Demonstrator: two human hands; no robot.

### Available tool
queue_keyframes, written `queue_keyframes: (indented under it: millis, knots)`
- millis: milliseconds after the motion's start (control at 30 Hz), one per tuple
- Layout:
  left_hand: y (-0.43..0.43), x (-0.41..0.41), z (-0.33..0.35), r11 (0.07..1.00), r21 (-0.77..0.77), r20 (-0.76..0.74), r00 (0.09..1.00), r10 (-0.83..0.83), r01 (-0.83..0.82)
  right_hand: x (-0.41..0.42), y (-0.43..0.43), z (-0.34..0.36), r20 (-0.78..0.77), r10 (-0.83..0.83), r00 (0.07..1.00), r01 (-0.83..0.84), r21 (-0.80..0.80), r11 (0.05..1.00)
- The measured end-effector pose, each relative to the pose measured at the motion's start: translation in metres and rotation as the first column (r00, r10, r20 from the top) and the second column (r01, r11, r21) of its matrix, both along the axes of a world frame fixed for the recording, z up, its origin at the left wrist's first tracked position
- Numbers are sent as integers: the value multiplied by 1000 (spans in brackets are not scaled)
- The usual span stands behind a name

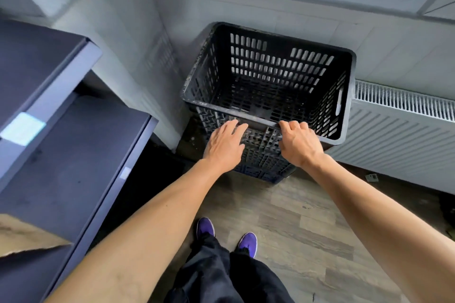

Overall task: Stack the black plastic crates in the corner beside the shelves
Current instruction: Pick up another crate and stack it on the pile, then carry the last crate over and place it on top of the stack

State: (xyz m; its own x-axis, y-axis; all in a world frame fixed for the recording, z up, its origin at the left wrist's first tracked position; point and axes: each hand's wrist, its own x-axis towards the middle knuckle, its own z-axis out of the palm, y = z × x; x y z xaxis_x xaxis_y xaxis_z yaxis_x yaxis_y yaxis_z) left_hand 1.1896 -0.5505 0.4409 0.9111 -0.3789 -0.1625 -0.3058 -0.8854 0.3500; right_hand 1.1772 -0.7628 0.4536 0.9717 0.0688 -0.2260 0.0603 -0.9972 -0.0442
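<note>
A black plastic crate (283,64) with slotted walls stands empty in the corner, on top of at least one more black crate (261,172) whose lower wall shows beneath it. My left hand (225,146) lies with straight fingers against the near wall, just under the rim. My right hand (299,142) has its fingers curled over the near rim of the top crate. How many crates are in the stack is hidden.
Dark metal shelves (73,155) stand to the left, with a piece of cardboard (24,238) on a lower shelf. A white radiator (403,130) runs along the wall to the right. Wood-look floor (307,229) lies under my feet.
</note>
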Motion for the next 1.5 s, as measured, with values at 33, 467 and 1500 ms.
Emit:
queue_keyframes:
  millis: [33, 467, 1500]
  knots:
    - [6, -8, -1, 1000, -2, -14, 999, 28, -28, -2, 5, 1, 35, 32, 999, -32, -2, 999]
    - [127, -127, -79, 922, 109, -270, 882, 387, -372, -56, 125, -65, -247, 420, 873, -387, 170, 906]
    - [292, -187, -395, 581, 277, -312, 500, 807, -765, -26, 325, -384, -119, 792, 598, -777, 154, 610]
